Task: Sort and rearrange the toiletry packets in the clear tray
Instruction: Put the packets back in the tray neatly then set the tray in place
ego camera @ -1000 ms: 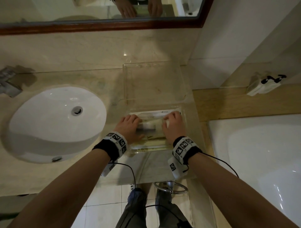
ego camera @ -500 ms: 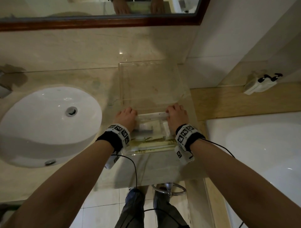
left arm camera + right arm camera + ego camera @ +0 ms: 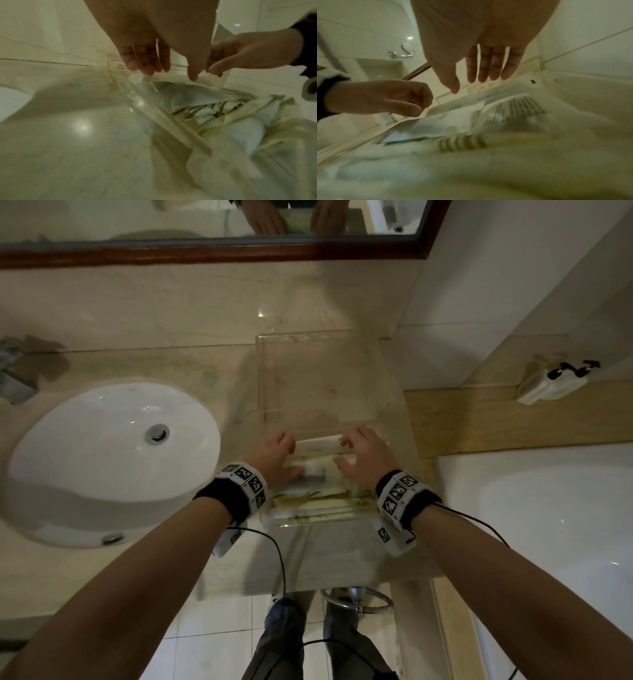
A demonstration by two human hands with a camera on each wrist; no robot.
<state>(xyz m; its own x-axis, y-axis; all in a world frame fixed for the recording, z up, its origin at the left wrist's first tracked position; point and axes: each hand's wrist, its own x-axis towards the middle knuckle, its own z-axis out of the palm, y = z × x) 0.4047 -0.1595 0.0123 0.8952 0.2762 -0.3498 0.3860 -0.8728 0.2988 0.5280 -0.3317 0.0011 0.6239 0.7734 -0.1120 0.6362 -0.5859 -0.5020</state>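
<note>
We see a clear, glossy plastic tray (image 3: 322, 344) on a polished, veined beige marble counter (image 3: 191, 371). Left of the tray sits a smooth, shiny white ceramic oval basin (image 3: 102, 460) with a bright metal drain (image 3: 157, 433). Inside the tray lie crinkled white paper packets (image 3: 318, 446). Behind the tray hangs a dark wood-framed mirror (image 3: 212, 253).
</note>
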